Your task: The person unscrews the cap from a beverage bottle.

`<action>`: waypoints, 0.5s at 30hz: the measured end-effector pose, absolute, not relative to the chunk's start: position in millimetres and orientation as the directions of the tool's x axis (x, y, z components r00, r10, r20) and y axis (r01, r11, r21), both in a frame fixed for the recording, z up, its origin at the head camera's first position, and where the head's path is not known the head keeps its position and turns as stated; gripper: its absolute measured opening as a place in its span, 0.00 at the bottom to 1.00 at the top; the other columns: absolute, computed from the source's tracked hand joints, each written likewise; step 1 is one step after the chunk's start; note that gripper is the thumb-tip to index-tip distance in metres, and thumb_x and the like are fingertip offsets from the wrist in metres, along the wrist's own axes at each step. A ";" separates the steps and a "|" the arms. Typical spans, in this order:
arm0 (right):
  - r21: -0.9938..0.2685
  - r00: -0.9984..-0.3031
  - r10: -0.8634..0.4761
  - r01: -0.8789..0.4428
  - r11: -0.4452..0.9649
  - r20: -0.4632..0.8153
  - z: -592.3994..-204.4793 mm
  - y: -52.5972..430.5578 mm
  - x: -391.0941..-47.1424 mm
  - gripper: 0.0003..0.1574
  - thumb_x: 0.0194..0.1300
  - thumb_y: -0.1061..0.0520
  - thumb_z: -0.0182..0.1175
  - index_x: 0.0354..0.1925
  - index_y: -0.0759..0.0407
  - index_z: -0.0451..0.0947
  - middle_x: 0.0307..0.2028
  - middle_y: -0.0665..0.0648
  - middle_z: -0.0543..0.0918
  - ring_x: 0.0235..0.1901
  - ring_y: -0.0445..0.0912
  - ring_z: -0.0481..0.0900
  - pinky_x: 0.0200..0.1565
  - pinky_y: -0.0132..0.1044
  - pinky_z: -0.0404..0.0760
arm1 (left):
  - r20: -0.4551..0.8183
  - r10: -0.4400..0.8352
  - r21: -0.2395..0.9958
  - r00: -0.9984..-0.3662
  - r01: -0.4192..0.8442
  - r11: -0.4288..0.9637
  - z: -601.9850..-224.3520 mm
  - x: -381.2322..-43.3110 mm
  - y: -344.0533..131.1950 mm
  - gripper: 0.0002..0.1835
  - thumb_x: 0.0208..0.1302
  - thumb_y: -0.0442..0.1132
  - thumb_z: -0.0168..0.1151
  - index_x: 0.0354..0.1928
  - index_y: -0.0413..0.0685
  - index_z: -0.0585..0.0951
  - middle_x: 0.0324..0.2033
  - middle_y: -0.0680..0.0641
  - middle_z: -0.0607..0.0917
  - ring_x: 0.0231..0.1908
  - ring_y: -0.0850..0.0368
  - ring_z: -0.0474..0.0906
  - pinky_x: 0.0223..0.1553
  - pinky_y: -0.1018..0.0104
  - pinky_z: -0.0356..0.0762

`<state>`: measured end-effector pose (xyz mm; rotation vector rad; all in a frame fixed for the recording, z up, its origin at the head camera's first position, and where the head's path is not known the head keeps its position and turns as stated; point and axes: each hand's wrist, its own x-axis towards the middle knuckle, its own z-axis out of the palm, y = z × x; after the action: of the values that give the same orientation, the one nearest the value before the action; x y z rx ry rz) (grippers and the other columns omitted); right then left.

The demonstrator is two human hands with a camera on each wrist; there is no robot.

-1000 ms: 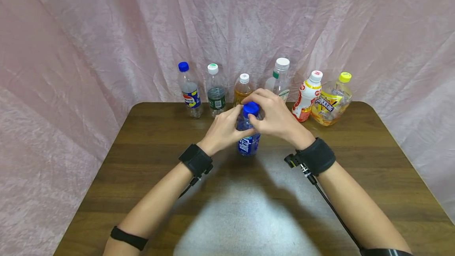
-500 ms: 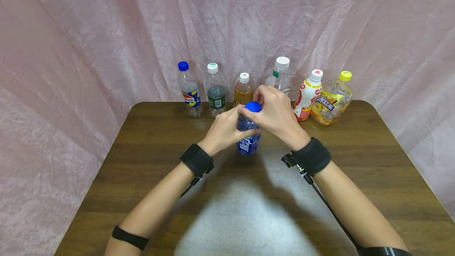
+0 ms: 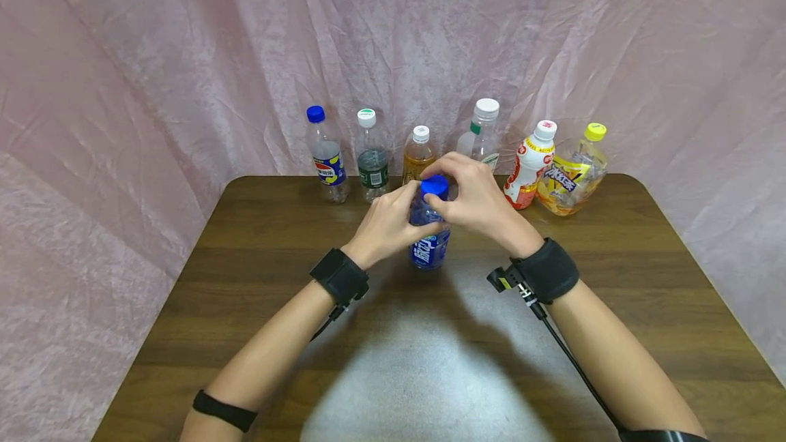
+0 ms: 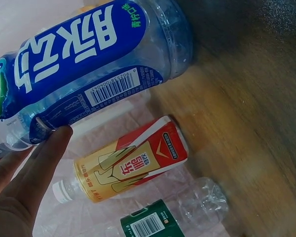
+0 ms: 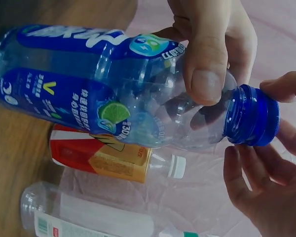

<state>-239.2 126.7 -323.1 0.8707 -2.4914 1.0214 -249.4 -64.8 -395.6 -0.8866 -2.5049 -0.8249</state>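
A clear plastic drink bottle [image 3: 428, 251] with a blue label stands upright near the middle of the table. My left hand [image 3: 387, 220] grips its upper part from the left, thumb across the near side. In the right wrist view that thumb [image 5: 207, 74] lies on the bottle's clear shoulder. My right hand [image 3: 475, 200] reaches over from the right, thumb and fingers around the blue bottle cap [image 5: 259, 117] at its edge. The cap sits on the neck. The left wrist view shows the label [image 4: 69, 49] and barcode up close.
Behind stands a row of bottles: a blue-capped cola bottle [image 3: 329, 162], a green-labelled bottle [image 3: 373, 166], an amber bottle [image 3: 419, 152], a tall white-capped bottle [image 3: 485, 131], a red-and-white bottle [image 3: 529, 166] and a yellow-capped bottle [image 3: 571, 179]. A pink curtain [image 3: 393, 33] hangs beyond the table [image 3: 245, 258].
My right hand twists at the cap: half a second ago its thumb was swung left across the cap's front, now it is back to the right. The left hand and the bottle hold nearly still.
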 end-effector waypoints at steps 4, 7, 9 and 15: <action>-0.573 -0.767 -0.446 -0.641 0.510 0.461 -322.1 127.7 -238.4 0.22 0.58 0.63 0.68 0.53 0.60 0.84 0.51 0.57 0.87 0.46 0.50 0.85 0.49 0.49 0.83 | 0.501 0.445 0.411 -0.742 0.657 0.632 -395.2 -249.2 -65.4 0.37 0.57 0.61 0.76 0.59 0.46 0.76 0.39 0.50 0.85 0.36 0.56 0.81 0.39 0.60 0.82; -0.595 -0.773 -0.442 -0.634 0.495 0.456 -322.0 128.6 -238.8 0.26 0.60 0.60 0.69 0.58 0.59 0.82 0.56 0.58 0.85 0.50 0.51 0.84 0.53 0.49 0.83 | 0.503 0.433 0.413 -0.748 0.648 0.640 -394.4 -249.5 -65.6 0.36 0.56 0.62 0.77 0.57 0.47 0.76 0.38 0.50 0.85 0.35 0.57 0.80 0.37 0.60 0.81; -0.588 -0.780 -0.413 -0.626 0.512 0.470 -322.4 128.5 -239.2 0.28 0.60 0.54 0.72 0.58 0.59 0.81 0.56 0.59 0.84 0.50 0.51 0.84 0.53 0.48 0.83 | 0.505 0.428 0.414 -0.750 0.645 0.643 -393.6 -249.8 -65.4 0.34 0.56 0.62 0.77 0.54 0.48 0.76 0.36 0.51 0.84 0.34 0.58 0.80 0.36 0.62 0.80; -0.501 -0.783 -0.304 -0.592 0.631 0.542 -324.4 124.6 -239.1 0.35 0.50 0.41 0.82 0.47 0.61 0.82 0.40 0.59 0.83 0.38 0.51 0.82 0.38 0.42 0.80 | 0.504 0.434 0.428 -0.747 0.652 0.626 -389.8 -249.7 -64.2 0.33 0.56 0.61 0.77 0.54 0.48 0.77 0.38 0.51 0.85 0.34 0.59 0.79 0.37 0.64 0.80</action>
<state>-239.1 124.6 -324.4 0.7097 -2.4458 0.9609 -249.7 -64.2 -389.8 -0.8683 -2.4983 -0.8601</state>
